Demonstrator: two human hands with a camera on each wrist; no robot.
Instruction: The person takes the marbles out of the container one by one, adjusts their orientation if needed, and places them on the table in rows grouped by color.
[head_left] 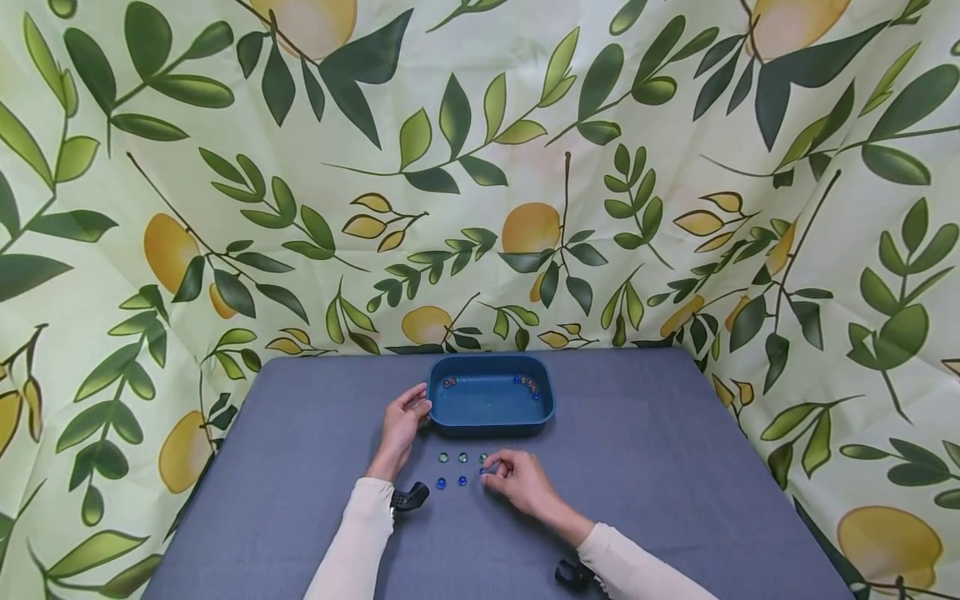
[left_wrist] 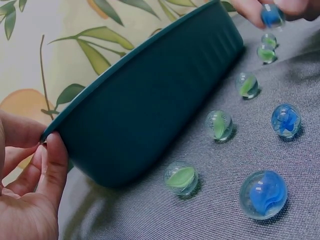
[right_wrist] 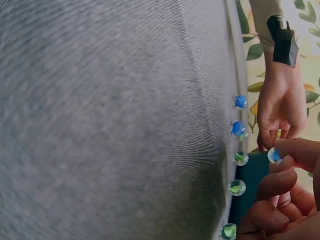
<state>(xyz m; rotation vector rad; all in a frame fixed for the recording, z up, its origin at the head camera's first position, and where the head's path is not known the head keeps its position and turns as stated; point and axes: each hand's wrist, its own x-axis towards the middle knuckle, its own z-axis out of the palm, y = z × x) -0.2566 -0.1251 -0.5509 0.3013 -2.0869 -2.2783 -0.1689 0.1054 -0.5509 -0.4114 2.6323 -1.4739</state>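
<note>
My left hand point(head_left: 402, 423) pinches the rim of a teal plastic bin point(head_left: 487, 431) at its left end, thumb outside the wall. A blue marble point(right_wrist: 274, 155) is held between the thumb and forefinger of my right hand point(head_left: 520, 481), above the cloth in front of the bin. Below the bin lies a row of green-swirled marbles point(left_wrist: 181, 178), its right part hidden by the right hand in the head view. Two blue marbles point(head_left: 441, 483) form a second row nearer me, left of that hand.
Inside the bin, several small blue and brownish marbles point(head_left: 527, 382) lie along the right side, and a few brownish ones point(head_left: 449, 382) at the left. Grey cloth point(head_left: 637, 458) covers the table. A leaf-and-fruit patterned curtain point(head_left: 480, 192) hangs behind and at both sides.
</note>
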